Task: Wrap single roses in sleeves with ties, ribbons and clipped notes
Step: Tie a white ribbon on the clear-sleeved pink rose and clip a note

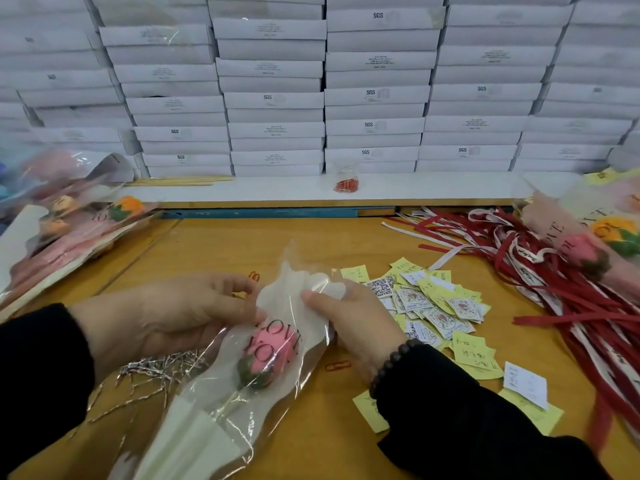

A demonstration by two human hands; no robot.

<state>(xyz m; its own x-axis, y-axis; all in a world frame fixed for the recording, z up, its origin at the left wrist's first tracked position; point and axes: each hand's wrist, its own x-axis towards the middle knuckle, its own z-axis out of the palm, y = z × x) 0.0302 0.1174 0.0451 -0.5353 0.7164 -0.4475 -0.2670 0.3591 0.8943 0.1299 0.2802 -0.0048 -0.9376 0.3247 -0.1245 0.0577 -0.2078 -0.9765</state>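
Hidden or unclear: the sleeve's (pixel 221 386) lower end runs off the frame at 6 o'clock; print on the notes (pixel 429 306) is too small for us to read; wrapped roses (pixel 69 220) at 9 o'clock are blurred.

Hands: our left hand (pixel 166 320) pinches the sleeve's upper left edge. Our right hand (pixel 349 323) holds the upper right edge, thumb pressed on the film. The pink rose (pixel 268 355) lies inside the sleeve, centre frame, between both hands.

Nearby: silver twist ties (pixel 156 370) at 8 o'clock, red ribbons (pixel 540 271) at 3 o'clock.
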